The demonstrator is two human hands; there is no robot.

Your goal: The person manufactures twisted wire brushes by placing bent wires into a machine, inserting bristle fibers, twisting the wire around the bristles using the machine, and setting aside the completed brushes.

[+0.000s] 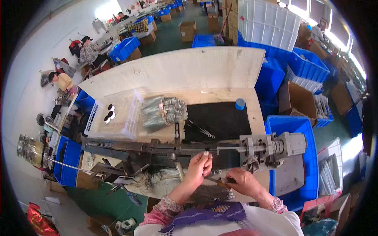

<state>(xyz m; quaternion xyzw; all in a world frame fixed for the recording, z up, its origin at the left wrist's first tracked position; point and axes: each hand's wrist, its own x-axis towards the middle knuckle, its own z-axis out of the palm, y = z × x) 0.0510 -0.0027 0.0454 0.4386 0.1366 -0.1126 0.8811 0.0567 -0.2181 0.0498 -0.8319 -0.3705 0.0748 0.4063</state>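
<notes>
A long metal machine (157, 147) runs across the bench, with a spring along its left end and a blocky grey head (271, 147) at its right. A thin rod (232, 148) lies along its middle, leading into the head. My left hand (199, 169) is pinched at this rod, its fingertips around something small and dark that I cannot make out. My right hand (245, 183), in front of the machine, is closed on a flat brownish tool (226, 183) whose kind is hidden. Below both hands lies a pile of thin metal pieces (210, 194).
Behind the machine are a bundle of thin wrapped rods (155, 112), a black mat (220, 118), a blue cup (239, 104) and a clear plastic basket (132, 124) with white-and-black spools. A raised board (177, 72) closes the back. Blue bins (311, 173) flank the bench; people work far left.
</notes>
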